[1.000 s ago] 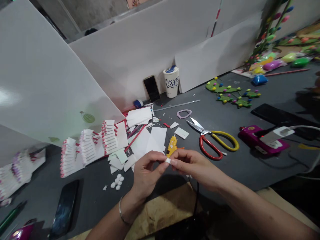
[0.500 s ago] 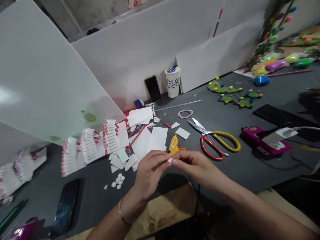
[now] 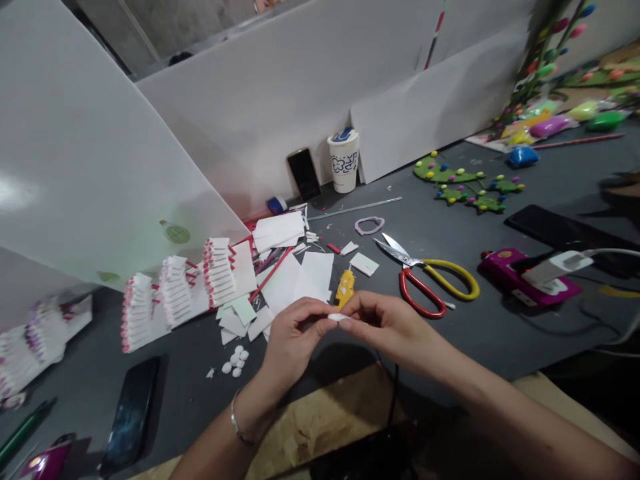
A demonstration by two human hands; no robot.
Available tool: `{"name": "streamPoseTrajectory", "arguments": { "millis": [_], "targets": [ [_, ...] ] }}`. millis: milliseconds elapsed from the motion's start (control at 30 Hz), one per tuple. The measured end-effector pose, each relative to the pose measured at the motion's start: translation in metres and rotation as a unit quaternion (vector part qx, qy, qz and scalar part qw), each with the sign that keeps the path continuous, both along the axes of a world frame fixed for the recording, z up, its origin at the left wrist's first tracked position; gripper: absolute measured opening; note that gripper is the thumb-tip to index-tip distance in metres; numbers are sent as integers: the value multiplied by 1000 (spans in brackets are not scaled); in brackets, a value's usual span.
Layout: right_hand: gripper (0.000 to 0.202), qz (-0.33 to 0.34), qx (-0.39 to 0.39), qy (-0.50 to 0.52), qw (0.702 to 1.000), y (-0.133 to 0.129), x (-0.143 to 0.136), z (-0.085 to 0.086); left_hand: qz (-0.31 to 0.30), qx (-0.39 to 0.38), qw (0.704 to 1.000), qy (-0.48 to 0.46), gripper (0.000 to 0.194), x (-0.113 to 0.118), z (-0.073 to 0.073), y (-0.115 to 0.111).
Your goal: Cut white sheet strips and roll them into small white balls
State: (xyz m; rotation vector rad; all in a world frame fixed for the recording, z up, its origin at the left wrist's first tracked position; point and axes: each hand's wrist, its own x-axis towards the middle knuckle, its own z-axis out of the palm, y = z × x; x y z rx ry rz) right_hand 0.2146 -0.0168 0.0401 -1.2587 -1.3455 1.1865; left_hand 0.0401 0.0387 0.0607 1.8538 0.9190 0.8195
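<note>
Between the fingertips of both hands is a small white soft-looking piece (image 3: 339,317), partly covered by the fingers. My left hand (image 3: 299,337) pinches its left end, and my right hand (image 3: 387,327) pinches its right end. Just beyond the fingers lies a yellow glue gun (image 3: 345,287), its rear part hidden behind my right hand. To the left of my left hand several small white balls (image 3: 236,360) sit in a cluster on the dark table. Large scissors (image 3: 407,263) with one red and one yellow handle lie open beyond my right hand.
White paper pieces (image 3: 315,273) and card strips with rows of red-tipped sticks (image 3: 219,273) spread to the left. A phone (image 3: 131,407) lies near the front. A paper cup (image 3: 344,163) stands by the white board. A purple power strip (image 3: 530,280) and green decorated shapes (image 3: 450,172) are at right.
Both hands have shifted slightly, and more of the white piece shows between the fingertips, looking longer and flatter. The camera view has moved a little; the table things stay put.
</note>
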Motion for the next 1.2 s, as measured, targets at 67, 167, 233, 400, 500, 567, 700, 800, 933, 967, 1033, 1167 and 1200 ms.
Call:
{"name": "streamPoseTrajectory", "arguments": {
  "millis": [67,167,233,400,500,567,700,800,933,967,1033,1167,1200],
  "targets": [
    [16,-15,10,0,1000,0,-1,0,14,-34,999,-12,7,1,-2,-1],
    [12,-42,31,-4,999,-1,-4,-1,38,-98,994,-39,10,4,-9,-4],
    [11,-58,36,0,998,-2,-7,-3,55,-139,986,-73,13,6,-15,-7],
    [16,-71,1,56,996,-1,-13,-8,86,-200,960,-175,17,13,-26,-13],
    [21,-39,-16,103,994,1,-14,-7,82,-222,946,-221,20,17,-26,-16],
    [22,-25,-23,125,992,2,-13,-5,73,-247,935,-245,22,19,-26,-18],
    [24,-19,-51,144,988,5,-9,-2,30,-256,937,-237,21,16,-23,-14],
    [24,-6,-68,125,990,7,-3,-2,-27,-158,977,-140,23,6,-15,-4],
    [24,15,-66,76,995,6,2,-7,-100,39,994,14,37,-7,-4,5],
    [22,17,-63,57,996,5,2,-9,-117,80,989,46,35,-10,-2,5],
    [19,20,-57,22,998,4,1,-11,-140,144,975,98,32,-12,1,3],
    [17,18,-43,-5,999,2,-1,-8,-122,185,968,121,27,-11,3,-1],
    [18,16,-42,-1,999,2,-1,-6,-106,176,972,111,24,-10,3,-1]
  ]
}}
